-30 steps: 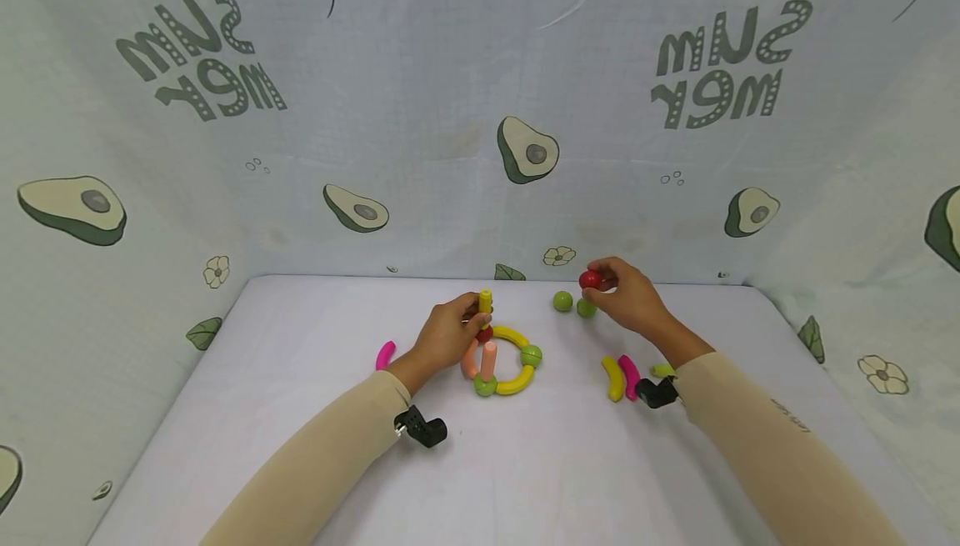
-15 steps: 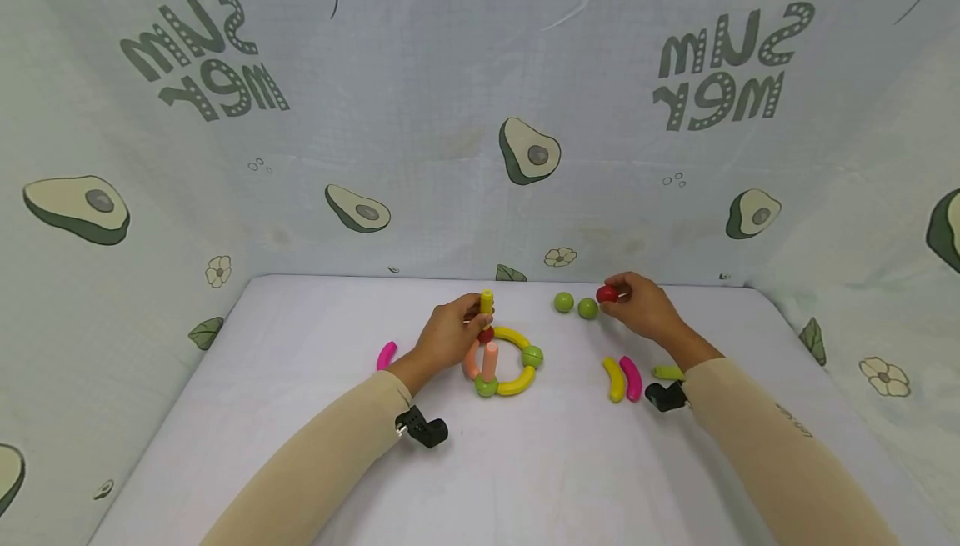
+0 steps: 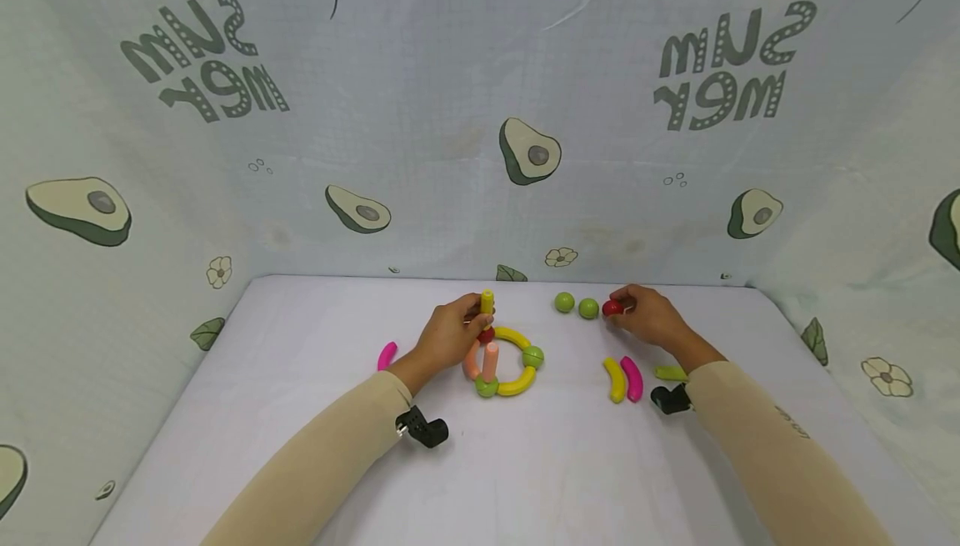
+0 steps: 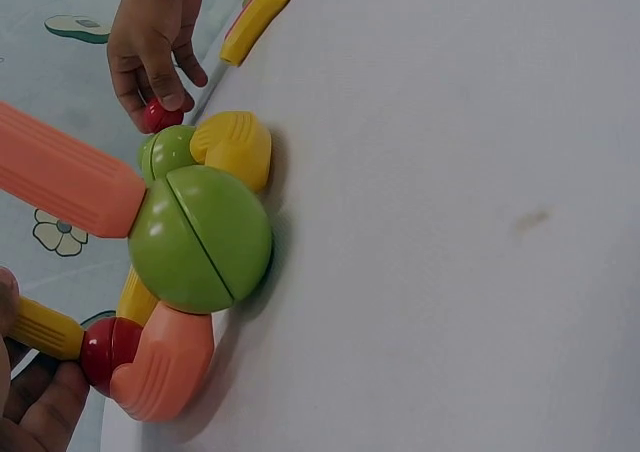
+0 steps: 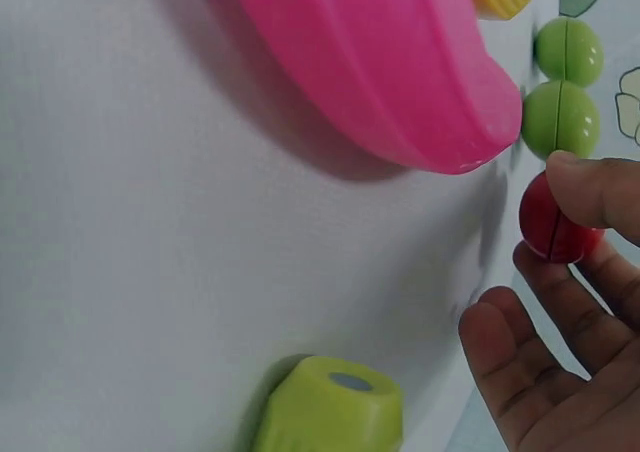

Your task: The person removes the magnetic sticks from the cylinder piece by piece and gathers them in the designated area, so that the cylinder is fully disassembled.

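Across the white surface (image 3: 480,479), my right grip (image 3: 651,317) pinches a glossy red ball (image 3: 612,308) beside two green balls (image 3: 588,308), my left grip (image 3: 448,333) an upright yellow rod (image 3: 487,303) on the joined multicoloured ring (image 3: 512,335), while curved magenta and yellow pieces (image 3: 633,379) lie unattached.

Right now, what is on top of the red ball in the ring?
A yellow stick stands upright on the red ball, gripped by the left hand. Their joint shows in the left wrist view; the hand covers part of the stick.
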The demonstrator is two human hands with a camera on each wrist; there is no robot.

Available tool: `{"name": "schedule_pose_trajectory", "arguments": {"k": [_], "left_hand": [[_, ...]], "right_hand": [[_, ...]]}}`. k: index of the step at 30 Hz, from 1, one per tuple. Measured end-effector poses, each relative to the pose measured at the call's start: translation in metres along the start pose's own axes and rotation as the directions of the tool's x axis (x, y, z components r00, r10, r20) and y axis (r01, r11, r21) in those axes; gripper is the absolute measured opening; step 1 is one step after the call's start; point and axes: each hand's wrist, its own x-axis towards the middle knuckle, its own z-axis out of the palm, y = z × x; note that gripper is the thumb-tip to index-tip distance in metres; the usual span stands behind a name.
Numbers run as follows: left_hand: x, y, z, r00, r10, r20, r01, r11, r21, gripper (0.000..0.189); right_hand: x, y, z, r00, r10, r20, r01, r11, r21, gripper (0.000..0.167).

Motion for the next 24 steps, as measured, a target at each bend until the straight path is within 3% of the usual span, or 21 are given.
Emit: {"name": "schedule_pose_trajectory", "arguments": {"k": [14,24], "left_hand": [[-0.0003,0.0,0.0021,1.0,-0.013,-0.005,0.013,1.0,0.0,0.036],[-0.0033,-0.0008,-0.0004,1.0,-0.021,-0.023,0.021,0.999,-0.029,0.049]], "right_hand": [[-0.0002,-0.0011,0.0045,1.0,0.003,0.029,-0.003,1.0,-0.03,0.053],[-0.0031,-0.0081,0.0001,1.0,0.025,0.0,-0.025,0.999,0.026,0.074]]}}
